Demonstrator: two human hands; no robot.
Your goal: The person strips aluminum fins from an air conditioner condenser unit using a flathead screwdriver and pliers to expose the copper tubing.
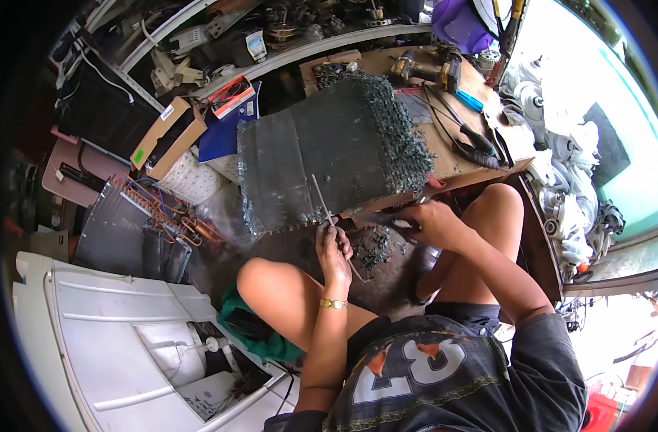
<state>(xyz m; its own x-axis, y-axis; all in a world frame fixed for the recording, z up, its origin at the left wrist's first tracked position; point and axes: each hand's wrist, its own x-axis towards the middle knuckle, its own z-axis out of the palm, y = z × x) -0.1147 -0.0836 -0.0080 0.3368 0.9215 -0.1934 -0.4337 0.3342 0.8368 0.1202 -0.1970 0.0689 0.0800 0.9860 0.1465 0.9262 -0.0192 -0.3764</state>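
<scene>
My left hand (332, 250) is closed around a thin metal rod (319, 193), which slants upward past the fingers and also sticks out below them. To its right, my right hand (437, 223) grips a dark hand tool (378, 217). That tool is blurred, so its exact kind is unclear; its end points left toward the rod. Just beyond both hands lies a thick dark grey sheet (318, 147) on a wooden table. Its right edge is a ragged band of grey-green shreds (401, 133), and the left edge looks frayed too.
Two drills (430, 70) and a blue-handled tool (469, 101) lie on the wooden table (455, 167). At the left stand an open cardboard box (169, 140) and a finned coil unit with copper pipes (120, 223). A white appliance cabinet (113, 338) fills the lower left. Loose shreds (372, 248) lie below my hands.
</scene>
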